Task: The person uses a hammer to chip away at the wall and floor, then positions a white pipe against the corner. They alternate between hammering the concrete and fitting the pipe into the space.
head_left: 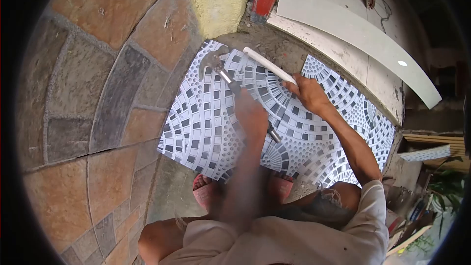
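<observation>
Left hand [251, 114], blurred, closes round the shaft of a claw hammer [215, 63]. Right hand [308, 93], just beside it, grips a white rod [267, 65]. Beneath both hands lies a mosaic-patterned tile [206, 127]; stone paving [98, 93] lies left of the left hand.

A single camera, worn on the person's head, looks steeply down and a little forward. The person's own knees and pink sandals [203, 191] fall at the near edge, and the patterned mosaic tile [206, 132] fills the middle. The camera sits close to the work: the left hand [251, 114] on the hammer [216, 63] and the right hand [308, 93] on the white rod [267, 64] lie near the centre. The lens is a wide fisheye (straight edges bow, corners go black), taking in stone paving [98, 93] at left, a yellow post [218, 0] far off and a white board [358, 30] at far right.
</observation>
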A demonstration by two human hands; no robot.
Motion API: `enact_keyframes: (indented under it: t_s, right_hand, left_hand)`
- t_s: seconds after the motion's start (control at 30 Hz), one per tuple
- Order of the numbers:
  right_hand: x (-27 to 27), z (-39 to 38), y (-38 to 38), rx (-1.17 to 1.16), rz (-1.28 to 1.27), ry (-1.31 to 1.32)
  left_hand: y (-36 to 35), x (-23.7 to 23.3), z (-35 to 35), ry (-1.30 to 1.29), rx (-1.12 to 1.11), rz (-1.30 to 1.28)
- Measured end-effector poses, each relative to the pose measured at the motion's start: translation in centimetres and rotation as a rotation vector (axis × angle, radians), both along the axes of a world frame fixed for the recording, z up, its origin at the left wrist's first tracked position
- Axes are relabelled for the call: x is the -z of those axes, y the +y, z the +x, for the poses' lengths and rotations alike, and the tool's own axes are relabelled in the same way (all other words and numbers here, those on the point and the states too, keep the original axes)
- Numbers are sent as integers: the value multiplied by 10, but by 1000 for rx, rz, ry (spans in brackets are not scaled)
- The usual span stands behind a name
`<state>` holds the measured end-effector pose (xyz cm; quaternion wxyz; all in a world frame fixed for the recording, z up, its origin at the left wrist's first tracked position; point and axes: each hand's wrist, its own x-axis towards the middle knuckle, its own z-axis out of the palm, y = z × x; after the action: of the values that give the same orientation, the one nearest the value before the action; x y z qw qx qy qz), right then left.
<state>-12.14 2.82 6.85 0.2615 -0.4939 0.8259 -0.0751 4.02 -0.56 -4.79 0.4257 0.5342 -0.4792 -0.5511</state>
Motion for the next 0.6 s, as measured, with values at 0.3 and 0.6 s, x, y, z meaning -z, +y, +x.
enact_keyframes:
  t_s: [0.3,0.6]
  right_hand:
    - [7,-5,1,-6,-21,49]
    - [1,-21,1,43,-24,-10]
  left_hand:
    - [11,-46,1,473,-86,447]
    - [18,-82,-22,388,-170,423]
